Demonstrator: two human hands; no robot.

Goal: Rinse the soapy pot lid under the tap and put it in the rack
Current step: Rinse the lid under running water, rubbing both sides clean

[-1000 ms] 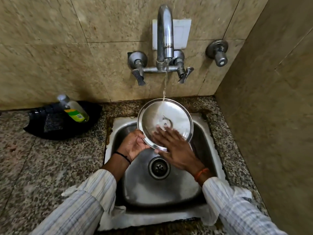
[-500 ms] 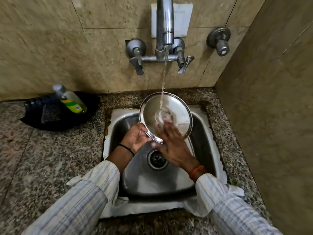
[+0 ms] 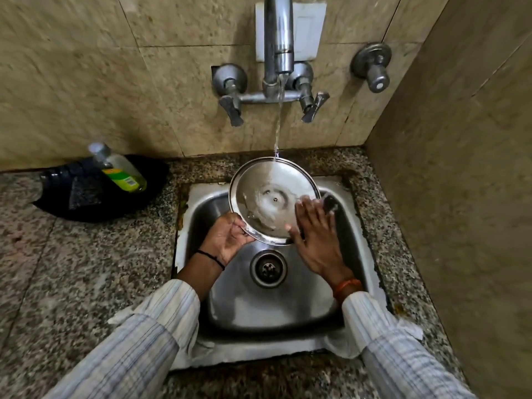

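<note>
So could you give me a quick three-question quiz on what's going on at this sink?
1. True or false: the tap is running.
2. Which hand grips the rim of the pot lid: A) left hand B) right hand?
3. Fill in: the soap bottle lies in a ____ dish left of the sink.

Key: 1 true; 2 A, while the right hand's straight fingers rest on the lid; 3 black.

Silver pot lid point(image 3: 273, 197), grey steel sink point(image 3: 259, 312), speckled granite counter point(image 3: 72, 283), beige wall tiles point(image 3: 86, 67), yellow-green bottle point(image 3: 122, 171), pale striped sleeves point(image 3: 149, 332)
</note>
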